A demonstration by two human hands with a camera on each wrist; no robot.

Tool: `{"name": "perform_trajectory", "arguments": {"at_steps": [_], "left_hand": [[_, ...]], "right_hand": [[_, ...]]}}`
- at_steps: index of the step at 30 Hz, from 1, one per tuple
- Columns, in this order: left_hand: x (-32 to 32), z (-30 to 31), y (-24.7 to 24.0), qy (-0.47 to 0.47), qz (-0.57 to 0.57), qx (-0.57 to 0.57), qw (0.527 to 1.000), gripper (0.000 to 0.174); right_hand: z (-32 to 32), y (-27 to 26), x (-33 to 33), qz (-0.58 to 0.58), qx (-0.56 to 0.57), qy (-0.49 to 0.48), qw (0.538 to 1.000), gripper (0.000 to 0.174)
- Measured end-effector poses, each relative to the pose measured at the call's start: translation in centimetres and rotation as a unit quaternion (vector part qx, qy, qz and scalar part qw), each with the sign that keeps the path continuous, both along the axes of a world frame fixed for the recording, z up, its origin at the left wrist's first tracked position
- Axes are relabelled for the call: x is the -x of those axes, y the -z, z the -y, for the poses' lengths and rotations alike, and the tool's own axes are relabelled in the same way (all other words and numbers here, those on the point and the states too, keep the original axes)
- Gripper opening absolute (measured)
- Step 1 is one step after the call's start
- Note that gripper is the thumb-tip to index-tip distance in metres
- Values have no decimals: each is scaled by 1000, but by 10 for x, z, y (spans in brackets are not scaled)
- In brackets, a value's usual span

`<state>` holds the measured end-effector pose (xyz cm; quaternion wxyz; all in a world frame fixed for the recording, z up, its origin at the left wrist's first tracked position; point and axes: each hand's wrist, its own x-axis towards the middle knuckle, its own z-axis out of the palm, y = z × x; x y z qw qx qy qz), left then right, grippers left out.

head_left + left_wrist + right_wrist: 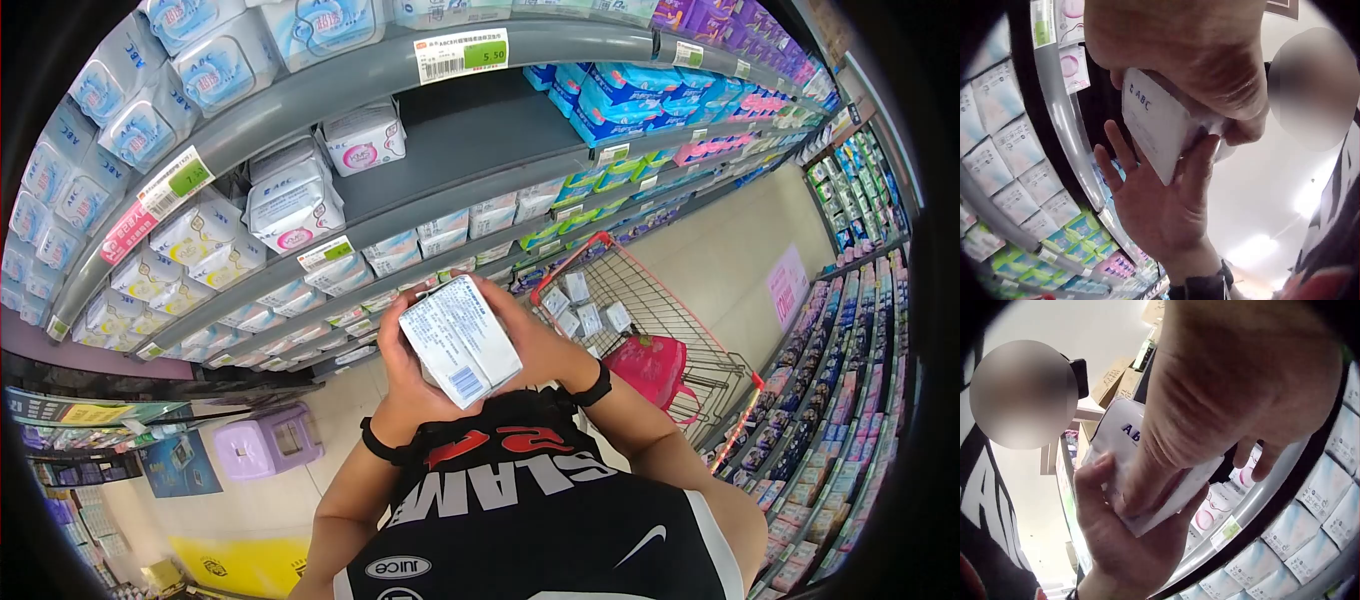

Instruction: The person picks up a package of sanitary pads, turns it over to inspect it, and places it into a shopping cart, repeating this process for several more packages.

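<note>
A white pack of ABC sanitary pads [460,340] is held up before the chest, its printed side with a barcode facing upward in the head view. My left hand [402,375] grips one side of it, and my right hand [548,352] holds the opposite side. The left wrist view shows the lettered end of the pack [1157,122] between both hands, with the right thumb against it and two right fingers [1124,147] stretched out beyond. From the right wrist, the left hand [1132,544] cradles the pack from below, its thumb on the wrapper.
Shelves [480,130] of pad packs curve along the front and left, with price tags [462,56]. A wire shopping cart [660,310] at the right holds several white packs [590,318] and a pink bag [648,370]. A purple stool [268,442] stands behind at the left.
</note>
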<state>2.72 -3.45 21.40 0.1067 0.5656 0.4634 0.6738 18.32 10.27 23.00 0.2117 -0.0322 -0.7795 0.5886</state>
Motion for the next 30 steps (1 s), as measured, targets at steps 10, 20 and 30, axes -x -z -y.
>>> {"name": "perform_trajectory", "arguments": {"at_steps": [10,20,30], "left_hand": [[-10,2,-8,-131,-120,-10,984,131],[-11,3,-11,-221,-212,6,952,128],[-15,0,-6,-239,-240,48,940,126]], "right_hand": [[-22,-6,5,38,-166,-4,985,95],[-23,-4,19,-31,-165,8,986,81],[-29,10,19,-14,-165,10,986,83]]}}
